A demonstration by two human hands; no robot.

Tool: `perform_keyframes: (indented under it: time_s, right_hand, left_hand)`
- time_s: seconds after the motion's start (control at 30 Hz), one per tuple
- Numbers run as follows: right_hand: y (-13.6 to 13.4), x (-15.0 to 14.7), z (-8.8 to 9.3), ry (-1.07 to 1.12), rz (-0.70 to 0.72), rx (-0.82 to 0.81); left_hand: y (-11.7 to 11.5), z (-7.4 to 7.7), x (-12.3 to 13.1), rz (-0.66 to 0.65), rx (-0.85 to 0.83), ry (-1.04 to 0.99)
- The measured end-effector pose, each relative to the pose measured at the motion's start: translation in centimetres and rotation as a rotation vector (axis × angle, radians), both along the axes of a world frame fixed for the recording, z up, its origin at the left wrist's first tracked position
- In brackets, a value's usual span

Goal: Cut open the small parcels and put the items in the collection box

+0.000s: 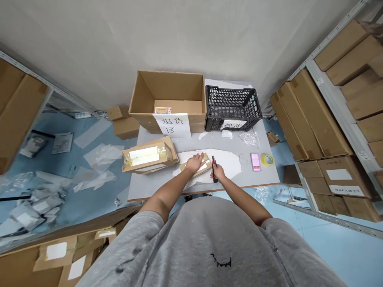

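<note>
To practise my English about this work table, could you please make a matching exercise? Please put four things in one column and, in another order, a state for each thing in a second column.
Things:
1. utility knife
2. black plastic crate
3. roll of yellow tape
4. open cardboard box

States:
A. Lying on the table beside a pink packet
B. Held in the right hand
C. Has a small printed card inside
D. Has open mesh walls

Pairs: 1-B, 2-D, 3-A, 4-C
</note>
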State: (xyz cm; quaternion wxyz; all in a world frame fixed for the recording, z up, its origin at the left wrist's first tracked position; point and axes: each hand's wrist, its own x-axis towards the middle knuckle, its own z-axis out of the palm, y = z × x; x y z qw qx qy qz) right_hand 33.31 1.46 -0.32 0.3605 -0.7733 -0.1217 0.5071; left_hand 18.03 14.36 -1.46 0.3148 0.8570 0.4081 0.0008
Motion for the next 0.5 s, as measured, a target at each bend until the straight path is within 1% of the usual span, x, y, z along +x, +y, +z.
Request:
perform_keyframes:
  time_s: [0.1,0.23,0.33,0.5]
  right_hand:
    - [0.0,-0.5,0.3,0.067,0.012,-0.014]
    - [0.3,-1.6,0.8,0.117,0.022,-0.017]
    - [0.5,-2.5,1.3,0.126,0.031,-0.01]
    - [1.5,-3.6,1.7,0.061,0.018,-0.044]
  left_hand:
    - [-0.2,0.3,0.2,0.005,-0.008,0.017]
    - [-0.3,0.8,0.8,-0.01,0.014,0.09]
    - [-0.8,1.0,1.2,-0.044,0.083,0.147]
    - [-1.9,1.3,1.7,-0.086,0.193,0.248]
